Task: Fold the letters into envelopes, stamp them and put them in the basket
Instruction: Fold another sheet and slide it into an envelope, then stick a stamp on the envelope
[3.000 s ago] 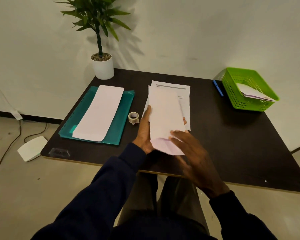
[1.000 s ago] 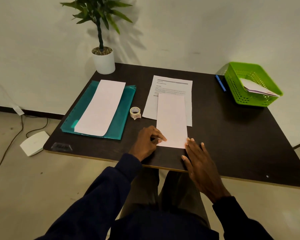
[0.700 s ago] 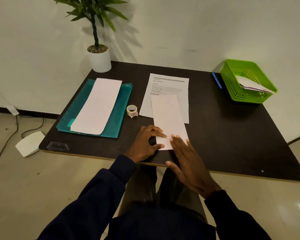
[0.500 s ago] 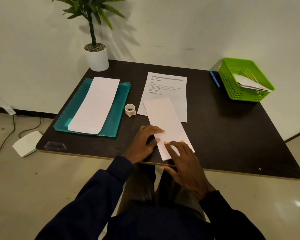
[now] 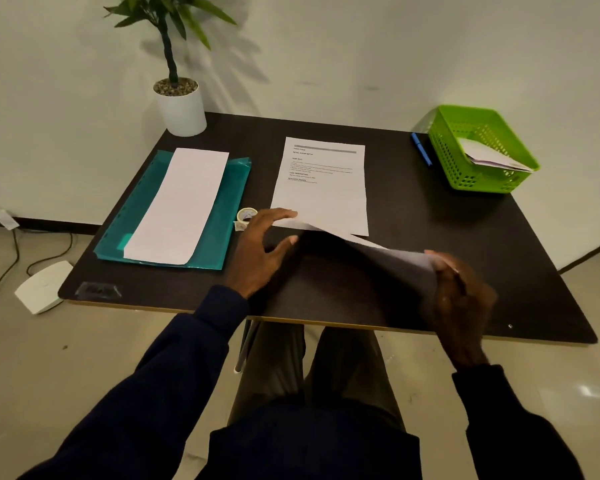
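- The envelope [image 5: 409, 265] is off the table [image 5: 482, 237]. Half a second earlier it lay flat at the near edge, pointing away from the person, with its far end overlapping the letter [image 5: 323, 192].
- It is now turned crosswise and spans the gap between the two hands, in front of the letter's near edge. Its shaded underside faces the camera.
- The left hand [image 5: 257, 254] holds the left end, fingers laid over the top edge and thumb beneath. Earlier this hand rested beside the near left corner with its fingers bent.
- The right hand [image 5: 461, 299] grips the right end with fingers curled round it. Earlier it pressed flat on the near end, and it is now further right.
- The letter lies uncovered at mid-table, printed side up, in the same place.
- The stamp roll [image 5: 246, 215] sits just beyond the left hand's fingers, beside the teal folder [image 5: 231, 202].
- The green basket [image 5: 465, 178] stands at the far right corner with envelopes inside. Its position is unchanged.
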